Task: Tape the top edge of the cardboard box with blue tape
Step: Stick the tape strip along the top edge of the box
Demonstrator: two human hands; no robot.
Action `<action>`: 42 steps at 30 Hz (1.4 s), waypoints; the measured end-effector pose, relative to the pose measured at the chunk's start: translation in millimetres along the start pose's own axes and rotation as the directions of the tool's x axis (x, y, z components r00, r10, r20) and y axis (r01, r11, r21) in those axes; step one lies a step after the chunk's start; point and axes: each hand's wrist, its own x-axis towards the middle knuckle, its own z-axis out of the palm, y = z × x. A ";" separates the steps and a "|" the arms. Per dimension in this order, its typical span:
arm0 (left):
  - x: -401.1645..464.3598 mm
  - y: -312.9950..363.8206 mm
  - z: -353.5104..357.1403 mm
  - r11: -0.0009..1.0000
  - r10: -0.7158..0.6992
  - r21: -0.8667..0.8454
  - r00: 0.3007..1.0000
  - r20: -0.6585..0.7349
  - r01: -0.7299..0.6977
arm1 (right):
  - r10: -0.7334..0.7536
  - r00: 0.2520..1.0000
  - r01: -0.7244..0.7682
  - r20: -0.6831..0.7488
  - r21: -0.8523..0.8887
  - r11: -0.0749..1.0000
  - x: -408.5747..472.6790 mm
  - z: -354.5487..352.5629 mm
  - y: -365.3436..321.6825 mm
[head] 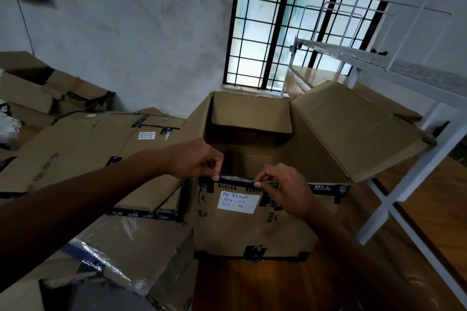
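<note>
Here, tape between both hands.

Brown cardboard box, open at the top, upright on a wooden floor, flaps raised at the far side and at the right. White handwritten label on the near wall, just below and between left hand and right hand. Dark blue printed tape along the near top edge, pinched under the fingertips of both hands, reaching past the right hand to the box corner.
</note>
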 end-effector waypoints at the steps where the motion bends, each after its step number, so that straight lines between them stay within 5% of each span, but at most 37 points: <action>1: -1.3 0.5 1.5 1.000 0.015 0.016 1.000 -0.012 -0.015 | -0.010 1.000 0.010 -0.004 -0.001 1.000 -1.4 0.8 -0.3; 6: -9.3 3.2 14.0 0.962 0.123 0.256 0.987 -0.104 -0.093 | -0.089 0.996 0.089 0.000 -0.057 0.994 -4.0 4.0 2.0; 16: -26.3 3.0 46.8 0.646 0.392 0.746 0.908 -0.146 -0.159 | -0.337 0.940 0.301 -0.056 -0.329 0.895 -15.2 19.8 6.1; 23: -27.2 3.1 49.0 0.623 0.419 0.765 0.895 -0.154 -0.160 | -0.356 0.931 0.309 -0.077 -0.348 0.885 -19.9 25.0 8.8; 33: -27.6 4.4 60.5 0.758 0.311 0.652 0.888 -0.338 -0.017 | -0.253 0.962 0.223 -0.106 -0.236 0.946 -25.1 24.9 9.2; 42: -27.3 2.0 64.8 0.813 0.282 0.582 0.889 -0.362 -0.021 | -0.142 0.981 0.102 -0.131 -0.270 0.958 -28.7 25.0 -1.7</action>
